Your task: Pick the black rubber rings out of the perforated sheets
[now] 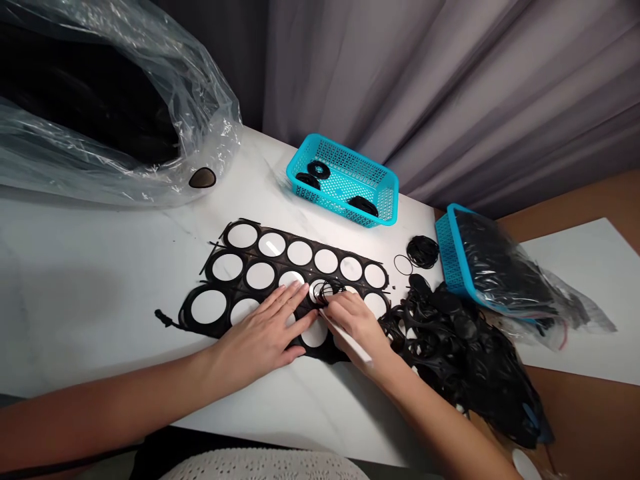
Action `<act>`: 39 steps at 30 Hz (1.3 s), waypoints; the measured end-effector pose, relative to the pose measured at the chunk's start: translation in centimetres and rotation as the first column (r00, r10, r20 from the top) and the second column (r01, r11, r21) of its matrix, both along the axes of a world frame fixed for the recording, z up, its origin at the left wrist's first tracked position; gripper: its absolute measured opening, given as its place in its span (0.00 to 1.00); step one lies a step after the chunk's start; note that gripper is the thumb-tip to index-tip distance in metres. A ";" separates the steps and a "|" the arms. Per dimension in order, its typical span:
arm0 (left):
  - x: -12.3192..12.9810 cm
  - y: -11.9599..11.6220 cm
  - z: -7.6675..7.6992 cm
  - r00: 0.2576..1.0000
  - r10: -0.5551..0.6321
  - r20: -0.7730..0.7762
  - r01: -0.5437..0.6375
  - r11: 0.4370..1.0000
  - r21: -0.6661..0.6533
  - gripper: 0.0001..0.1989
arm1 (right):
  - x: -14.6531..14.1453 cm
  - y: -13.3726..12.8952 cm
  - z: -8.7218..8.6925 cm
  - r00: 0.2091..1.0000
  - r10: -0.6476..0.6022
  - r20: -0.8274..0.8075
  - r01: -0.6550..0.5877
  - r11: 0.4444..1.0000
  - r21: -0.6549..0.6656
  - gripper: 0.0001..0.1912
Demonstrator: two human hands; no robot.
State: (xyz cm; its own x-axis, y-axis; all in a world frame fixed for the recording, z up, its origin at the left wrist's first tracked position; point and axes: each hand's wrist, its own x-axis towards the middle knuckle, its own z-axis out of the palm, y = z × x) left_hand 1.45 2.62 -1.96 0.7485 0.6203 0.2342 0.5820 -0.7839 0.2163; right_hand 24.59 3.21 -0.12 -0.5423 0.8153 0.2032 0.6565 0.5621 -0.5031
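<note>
Before me on the white marbled bench (100,287), beneath my left hand (273,330) and right hand (354,323), lies a flat black sheet (287,266) with rows of white circles. Behind it stands a turquoise rectangular plastic basket (340,210), with coiled black rings (319,169) inside. A tangled black heap (465,340) lies right of the sheet; a large clear plastic bag (215,93) lies back left.

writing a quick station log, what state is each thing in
sheet, flat, holed in rows
left hand, spread on sheet
right hand, closed on white strip
left basket, upright, holding black coils
right basket, holding filled bag
black heap, tangled
big bag, clear, black inside
</note>
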 end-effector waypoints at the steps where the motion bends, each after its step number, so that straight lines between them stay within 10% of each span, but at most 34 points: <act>1: 0.0 0.0 0.0 1.000 -0.001 0.000 0.001 1.000 -0.001 0.28 | 0.2 0.2 -0.2 0.999 0.014 0.038 -0.016 0.998 0.054 0.09; 6: -0.1 0.0 -0.2 1.000 -0.012 0.000 0.012 1.000 -0.007 0.27 | 3.3 5.6 0.8 0.922 -0.386 0.001 0.376 0.898 0.227 0.09; 10: -0.3 -0.1 -0.3 0.999 -0.017 0.027 0.019 0.999 -0.049 0.27 | 4.3 9.4 2.7 0.773 -0.598 -0.212 0.613 0.790 0.007 0.12; 15: -0.9 1.5 2.3 0.978 0.084 0.192 -0.035 0.968 -0.249 0.31 | 0.9 8.0 3.9 0.749 -0.548 -0.372 0.310 0.786 -0.534 0.17; 21: -1.5 4.9 6.6 0.861 0.335 0.384 -0.071 0.825 -0.561 0.27 | -3.0 5.2 5.5 0.645 -0.559 -0.521 -0.222 0.515 -0.828 0.19; 29: -2.5 7.6 3.5 0.810 0.393 0.436 -0.054 0.790 -0.611 0.22 | -4.2 5.1 4.6 0.663 -0.561 -0.495 -0.413 0.277 -0.868 0.22; 31: -3.1 7.8 2.9 0.809 0.406 0.425 -0.104 0.810 -0.577 0.17 | -3.8 5.6 4.4 0.692 -0.528 -0.493 -0.398 0.291 -0.870 0.22; 36: -3.9 4.7 2.7 0.882 0.287 0.374 -0.112 0.897 -0.427 0.06 | -3.4 6.0 3.6 0.738 -0.456 -0.498 -0.116 0.641 -0.759 0.18; 39: -4.3 1.8 1.8 0.977 0.097 0.192 -0.073 0.989 -0.127 0.12 | -4.0 5.1 2.6 0.851 -0.344 -0.398 -0.029 0.725 -0.688 0.16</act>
State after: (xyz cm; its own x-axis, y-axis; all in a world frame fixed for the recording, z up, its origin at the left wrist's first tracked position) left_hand -2.83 4.45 -0.14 0.6381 0.7119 0.2933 0.5818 -0.6954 0.4218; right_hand 20.58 8.30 2.44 -0.3780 0.8989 -0.2215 0.2780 -0.1180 -0.9533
